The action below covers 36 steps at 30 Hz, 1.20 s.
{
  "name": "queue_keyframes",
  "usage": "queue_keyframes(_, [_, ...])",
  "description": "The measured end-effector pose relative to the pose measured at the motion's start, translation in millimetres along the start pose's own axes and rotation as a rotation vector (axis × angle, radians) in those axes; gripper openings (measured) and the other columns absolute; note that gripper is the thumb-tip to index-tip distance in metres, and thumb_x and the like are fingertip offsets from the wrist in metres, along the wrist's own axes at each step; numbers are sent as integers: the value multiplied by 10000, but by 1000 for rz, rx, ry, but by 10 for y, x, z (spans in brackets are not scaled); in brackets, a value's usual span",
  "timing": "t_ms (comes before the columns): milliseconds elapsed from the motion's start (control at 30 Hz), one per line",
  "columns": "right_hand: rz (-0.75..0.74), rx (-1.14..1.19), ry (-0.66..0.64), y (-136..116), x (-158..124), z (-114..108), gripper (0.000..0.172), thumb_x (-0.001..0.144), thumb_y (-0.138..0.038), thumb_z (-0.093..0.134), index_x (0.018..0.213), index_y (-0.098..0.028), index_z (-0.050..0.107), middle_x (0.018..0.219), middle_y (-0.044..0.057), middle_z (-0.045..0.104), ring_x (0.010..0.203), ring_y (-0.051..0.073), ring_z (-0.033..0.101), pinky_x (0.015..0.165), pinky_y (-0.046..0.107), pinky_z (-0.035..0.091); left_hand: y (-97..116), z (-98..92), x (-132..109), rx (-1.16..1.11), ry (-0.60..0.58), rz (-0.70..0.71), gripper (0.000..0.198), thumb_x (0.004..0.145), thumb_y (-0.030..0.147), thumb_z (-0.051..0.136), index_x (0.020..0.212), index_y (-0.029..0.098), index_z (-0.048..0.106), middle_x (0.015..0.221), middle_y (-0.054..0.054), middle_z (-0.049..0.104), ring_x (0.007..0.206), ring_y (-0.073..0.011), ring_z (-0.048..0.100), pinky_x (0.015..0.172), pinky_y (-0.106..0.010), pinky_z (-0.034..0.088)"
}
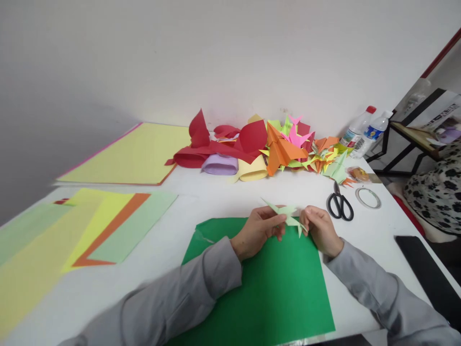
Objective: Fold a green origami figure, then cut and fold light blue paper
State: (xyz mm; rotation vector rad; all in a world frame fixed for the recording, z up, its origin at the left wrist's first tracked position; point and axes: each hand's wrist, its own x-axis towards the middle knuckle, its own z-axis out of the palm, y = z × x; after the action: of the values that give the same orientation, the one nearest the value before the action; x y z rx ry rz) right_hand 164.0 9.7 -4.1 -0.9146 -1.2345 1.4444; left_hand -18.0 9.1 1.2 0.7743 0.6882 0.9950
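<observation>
Between my two hands is a pale green origami figure [288,211] with several thin pointed ends. My left hand [260,228] pinches its body between thumb and fingers. At its right side, my right hand [320,227] is closed with thumb and fingertips on one of the points; the exact grip is partly hidden. Both hands are held over the far part of a green sheet [281,288] lying on the white table.
Folded paper pieces lie along the wall, including an orange paper plane [283,150] and red shapes [200,156]. Black-handled scissors [340,204] and a tape roll [368,197] lie right. Coloured sheets [133,240] spread left. Two bottles [372,133] and a seated person [437,187] are at right.
</observation>
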Motion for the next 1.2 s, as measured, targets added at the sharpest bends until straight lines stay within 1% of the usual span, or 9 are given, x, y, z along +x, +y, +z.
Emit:
queue_keyframes(100, [-104,-154,71,-10,-12,-23,359,846,-446,643,606,-186,582,516,-37,525,498,101,438,533,244,340,-8,-2,5,17,-4,4,335,611,378,837,659,106,646,497,10,571,451,-103,538,420,-222,414])
queue_keyframes(167, [-142,-263,72,-22,-21,-22,294,825,-423,672,651,-189,635,547,-35,525,514,104,432,524,245,335,-9,-2,6,10,-8,6,339,612,387,836,666,110,649,496,9,576,450,-105,539,421,-223,415])
queue_keyframes(367, [-295,-488,-33,-46,-34,23,153,833,-321,666,763,-198,723,649,17,601,587,136,509,564,275,400,-8,3,-1,34,-46,1,358,630,424,819,665,107,658,487,-5,591,438,-109,537,414,-224,409])
queue_keyframes(500, [-409,-544,-16,-67,-42,47,120,825,-292,672,752,-205,710,613,5,575,557,127,496,537,264,405,1,19,-12,107,-64,-11,384,646,462,794,656,104,657,481,-17,603,420,-106,529,421,-229,417])
queue_keyframes(600, [-475,-576,3,-92,-55,55,83,820,-287,675,810,-214,714,606,-4,561,559,130,502,533,263,416,-9,22,-14,162,-56,-14,395,652,485,777,642,111,653,474,-17,602,420,-111,535,422,-229,424])
queue_keyframes(767, [-563,-621,-50,-102,-69,40,151,819,-217,655,957,-226,716,697,17,581,634,151,563,563,271,460,-44,15,-7,336,-23,5,448,714,541,694,566,123,631,439,-11,572,368,-101,513,391,-215,373])
queue_keyframes(900, [-610,-651,-66,-96,-78,45,191,853,-201,589,1018,-223,683,751,38,611,670,160,588,601,286,487,-30,34,-11,402,3,3,486,698,568,681,486,142,584,389,15,512,316,-77,448,356,-208,324])
queue_keyframes(1067, [-661,-691,-49,-119,-88,84,125,840,-172,595,945,-225,637,753,27,618,642,143,578,589,269,492,10,59,-32,490,-7,-22,516,697,593,653,440,155,559,343,22,467,288,-67,396,336,-207,286])
queue_keyframes(1200, [-693,-718,-33,-108,-99,89,141,829,-169,618,955,-230,606,817,37,644,656,142,595,611,273,509,36,83,-48,561,-28,-43,538,703,604,631,411,163,529,327,26,442,283,-59,370,329,-203,247])
